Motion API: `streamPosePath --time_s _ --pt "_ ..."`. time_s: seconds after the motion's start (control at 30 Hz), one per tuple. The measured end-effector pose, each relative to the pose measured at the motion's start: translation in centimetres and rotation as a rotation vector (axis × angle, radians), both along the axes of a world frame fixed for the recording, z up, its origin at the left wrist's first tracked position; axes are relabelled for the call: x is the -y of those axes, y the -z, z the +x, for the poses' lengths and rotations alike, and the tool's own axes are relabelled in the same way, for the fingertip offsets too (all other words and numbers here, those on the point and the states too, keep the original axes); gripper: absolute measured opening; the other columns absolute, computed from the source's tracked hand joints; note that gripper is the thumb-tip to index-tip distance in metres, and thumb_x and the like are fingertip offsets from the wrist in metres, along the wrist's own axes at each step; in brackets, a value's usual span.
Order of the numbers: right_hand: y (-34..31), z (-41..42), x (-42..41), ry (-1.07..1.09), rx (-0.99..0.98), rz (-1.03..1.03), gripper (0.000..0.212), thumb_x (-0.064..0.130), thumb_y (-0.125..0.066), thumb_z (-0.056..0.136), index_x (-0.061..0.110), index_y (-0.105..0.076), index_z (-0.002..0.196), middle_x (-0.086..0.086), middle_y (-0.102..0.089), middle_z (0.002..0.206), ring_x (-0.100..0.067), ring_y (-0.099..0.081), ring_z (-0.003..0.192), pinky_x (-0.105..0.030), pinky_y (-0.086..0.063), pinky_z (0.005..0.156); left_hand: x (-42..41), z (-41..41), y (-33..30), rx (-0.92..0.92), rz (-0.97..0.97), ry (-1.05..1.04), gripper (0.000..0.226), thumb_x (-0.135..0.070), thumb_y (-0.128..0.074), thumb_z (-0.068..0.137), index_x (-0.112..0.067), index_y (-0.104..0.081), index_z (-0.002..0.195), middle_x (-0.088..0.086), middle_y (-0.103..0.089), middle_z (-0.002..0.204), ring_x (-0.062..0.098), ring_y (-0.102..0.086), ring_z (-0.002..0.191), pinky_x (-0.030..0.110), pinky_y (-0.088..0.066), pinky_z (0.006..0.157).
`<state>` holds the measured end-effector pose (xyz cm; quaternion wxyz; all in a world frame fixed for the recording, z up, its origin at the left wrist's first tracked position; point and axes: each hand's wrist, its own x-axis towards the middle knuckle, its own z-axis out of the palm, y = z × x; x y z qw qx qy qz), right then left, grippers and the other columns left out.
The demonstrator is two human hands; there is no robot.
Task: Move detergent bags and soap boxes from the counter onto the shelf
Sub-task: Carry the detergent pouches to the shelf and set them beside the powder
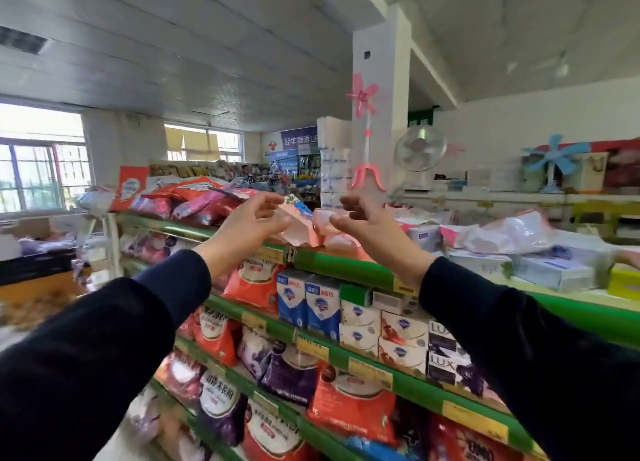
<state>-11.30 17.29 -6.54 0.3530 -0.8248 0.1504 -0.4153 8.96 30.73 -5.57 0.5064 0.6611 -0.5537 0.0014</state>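
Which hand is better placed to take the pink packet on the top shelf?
Probably the left hand: its fingertips are at the pink packet, perhaps already touching it. The right hand hovers open beside it, over other pink packs.

Shop interior beyond the stock

A pink pinwheel (362, 97) stands by a white pillar (381, 62), a white fan (420, 148) and a blue pinwheel (555, 157) to its right; barred windows (41, 169) on the left.
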Motion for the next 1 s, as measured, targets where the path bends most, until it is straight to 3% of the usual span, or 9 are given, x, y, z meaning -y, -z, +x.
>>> streamPosePath --time_s 0.1,0.17,0.27,0.33,0.4,0.53,0.73,0.87,1.0 --pt "-2.1 -0.6 3.0 0.094 0.020 0.009 0.048 0.040 -0.060 0.100 0.016 -0.052 0.141 -0.002 -0.060 0.134 -0.017 -0.057 0.122 -0.032 -0.047 0.101 3.7 1.4 -2.2 0.035 0.026 0.010 0.042 -0.038 -0.068 0.096 -0.027 -0.055 0.134 -0.007 -0.058 0.134 0.012 -0.055 0.123 0.023 -0.043 0.095" --pt "-3.5 -0.3 5.2 0.149 0.012 0.018 0.043 0.041 -0.056 0.102 0.016 -0.053 0.137 -0.002 -0.061 0.131 -0.016 -0.059 0.116 -0.027 -0.047 0.091 6.2 2.8 -3.8 0.062 0.047 0.021 0.048 -0.041 -0.065 0.097 -0.022 -0.052 0.140 -0.004 -0.058 0.136 0.014 -0.054 0.124 0.021 -0.043 0.092" --pt "-5.4 1.1 8.6 0.240 0.012 0.028 0.029 0.042 -0.055 0.102 0.020 -0.057 0.121 -0.002 -0.065 0.123 -0.015 -0.062 0.106 -0.022 -0.045 0.073 9.8 5.5 -5.8 0.137 0.100 0.007 0.054 -0.045 -0.059 0.099 -0.019 -0.049 0.145 0.001 -0.056 0.142 0.018 -0.054 0.127 0.035 -0.046 0.104" --pt "-6.2 2.2 10.6 0.303 -0.024 0.028 0.039 0.046 -0.056 0.101 0.016 -0.058 0.125 -0.004 -0.065 0.123 -0.018 -0.062 0.105 -0.022 -0.045 0.069 12.1 7.4 -6.8 0.149 0.132 0.022 0.053 -0.047 -0.056 0.101 -0.018 -0.049 0.144 0.003 -0.056 0.141 0.017 -0.056 0.121 0.029 -0.048 0.091" --pt "-6.9 3.9 12.6 0.374 -0.089 0.018 0.047 0.048 -0.054 0.101 0.010 -0.060 0.127 -0.013 -0.065 0.126 -0.023 -0.062 0.105 -0.031 -0.052 0.076 14.5 9.9 -7.6 0.153 0.186 0.043 0.055 -0.050 -0.053 0.101 -0.017 -0.048 0.145 0.002 -0.055 0.142 0.015 -0.055 0.116 0.024 -0.046 0.082" --pt "-7.7 7.3 15.7 0.491 -0.207 0.043 0.059 0.045 -0.048 0.104 -0.007 -0.056 0.129 -0.028 -0.065 0.120 -0.039 -0.063 0.101 -0.042 -0.051 0.089 19.5 14.8 -8.5 0.181 0.341 0.028 0.068 -0.059 -0.043 0.102 -0.013 -0.042 0.151 0.008 -0.046 0.155 0.026 -0.048 0.136 0.036 -0.039 0.108" --pt "-7.8 11.0 21.4 0.587 -0.572 0.213 0.048 0.048 -0.042 0.106 0.024 -0.046 0.148 -0.017 -0.062 0.124 -0.038 -0.061 0.119 -0.046 -0.054 0.099 25.5 21.2 -7.7 -0.100 0.663 0.075 0.093 -0.074 -0.045 0.093 -0.014 -0.023 0.161 0.016 -0.035 0.161 0.032 -0.042 0.143 0.037 -0.041 0.111" --pt "-6.5 12.9 25.9 0.562 -0.569 0.442 0.063 0.057 -0.051 0.099 0.011 -0.050 0.141 -0.022 -0.056 0.141 -0.041 -0.058 0.125 -0.052 -0.050 0.106 28.7 23.4 -6.3 -0.115 0.746 0.088 0.094 -0.077 -0.053 0.086 -0.013 -0.041 0.154 0.017 -0.051 0.148 0.033 -0.050 0.133 0.044 -0.042 0.113" --pt "-5.6 13.3 29.1 0.458 -0.523 0.544 0.090 0.069 -0.062 0.086 0.013 -0.041 0.153 -0.020 -0.045 0.155 -0.039 -0.047 0.139 -0.056 -0.041 0.113 29.9 24.1 -6.0 -0.044 0.756 0.041 0.085 -0.079 -0.065 0.076 -0.014 -0.066 0.130 0.012 -0.066 0.131 0.031 -0.062 0.121 0.042 -0.051 0.103"
